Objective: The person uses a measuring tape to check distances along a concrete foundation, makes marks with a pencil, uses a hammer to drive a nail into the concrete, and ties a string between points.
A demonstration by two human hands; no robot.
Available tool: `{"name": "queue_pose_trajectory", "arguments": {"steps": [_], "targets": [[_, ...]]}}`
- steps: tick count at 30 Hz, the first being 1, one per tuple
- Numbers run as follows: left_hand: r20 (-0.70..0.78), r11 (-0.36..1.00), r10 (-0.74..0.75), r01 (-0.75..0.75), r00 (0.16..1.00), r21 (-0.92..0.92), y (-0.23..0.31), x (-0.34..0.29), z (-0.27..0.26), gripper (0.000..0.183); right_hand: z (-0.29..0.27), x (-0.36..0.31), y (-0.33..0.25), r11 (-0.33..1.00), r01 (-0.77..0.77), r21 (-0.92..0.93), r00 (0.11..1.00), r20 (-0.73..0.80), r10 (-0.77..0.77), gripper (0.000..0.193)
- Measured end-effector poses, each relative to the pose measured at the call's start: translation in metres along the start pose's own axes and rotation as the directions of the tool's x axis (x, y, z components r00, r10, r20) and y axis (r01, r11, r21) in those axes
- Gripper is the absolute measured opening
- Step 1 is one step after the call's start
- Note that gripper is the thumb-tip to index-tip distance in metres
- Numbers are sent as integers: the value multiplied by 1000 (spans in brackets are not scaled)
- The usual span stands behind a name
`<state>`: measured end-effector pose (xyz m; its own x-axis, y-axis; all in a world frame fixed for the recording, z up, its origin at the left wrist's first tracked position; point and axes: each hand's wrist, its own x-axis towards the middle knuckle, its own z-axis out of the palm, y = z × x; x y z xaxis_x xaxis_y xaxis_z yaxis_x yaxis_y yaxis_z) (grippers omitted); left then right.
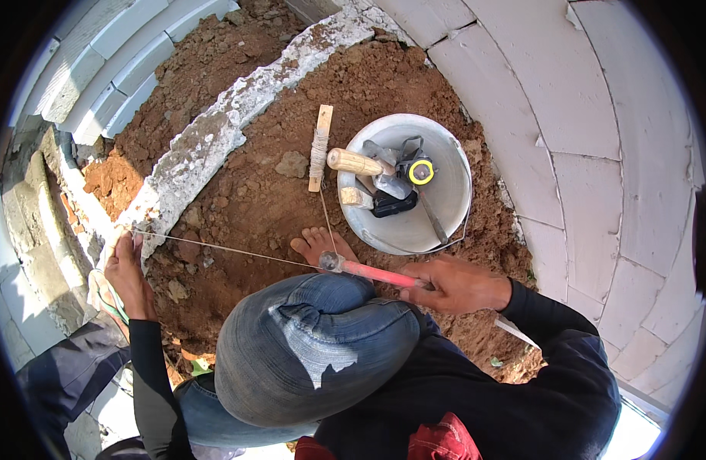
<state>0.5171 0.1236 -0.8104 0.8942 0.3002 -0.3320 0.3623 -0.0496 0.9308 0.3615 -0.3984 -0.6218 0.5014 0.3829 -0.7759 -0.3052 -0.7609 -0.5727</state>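
Note:
My left hand [131,277] is at the edge of a rough concrete beam, its fingers pinched at the end of a thin string [223,247]. Anything else between those fingertips is too small to make out. The string stretches right, toward the hammer's head. My right hand [456,284] grips a hammer [372,272] by its red handle, the head pointing left above my bare foot [322,244]. Beyond the foot lies a wooden stick [320,149] wound with string, and a strand runs from it down toward the hammer head.
A pale bucket [454,207] holds a wooden-handled tool [357,162], a tape measure [420,172] and other tools. The concrete beam [207,142] crosses brown soil [246,184]. Light blocks [545,115] form a wall at right; more are stacked far left. Another person's dark trouser leg [69,376] is at lower left.

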Motion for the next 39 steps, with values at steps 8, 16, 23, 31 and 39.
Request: {"name": "queue_pose_trajectory", "arguments": {"steps": [8,16,23,31,39], "targets": [[-22,997,-18,20,1000,75,6,-1,57,32,12,-15,25,823,-217,524,974,170,148,39],[-222,978,47,1,974,209,12,16,-18,11,-31,-2,28,441,-351,826,912,408,-39,43],[213,691,16,143,977,-709,165,-50,2,28,-40,22,25,527,-331,783,920,393,-6,56],[312,502,311,124,898,-856,282,-135,14,14,-26,89,4,698,-264,666,932,363,6,33],[-229,964,82,-135,970,-228,181,-40,-16,39,-40,18,34,687,95,721,910,217,-354,52]]}}
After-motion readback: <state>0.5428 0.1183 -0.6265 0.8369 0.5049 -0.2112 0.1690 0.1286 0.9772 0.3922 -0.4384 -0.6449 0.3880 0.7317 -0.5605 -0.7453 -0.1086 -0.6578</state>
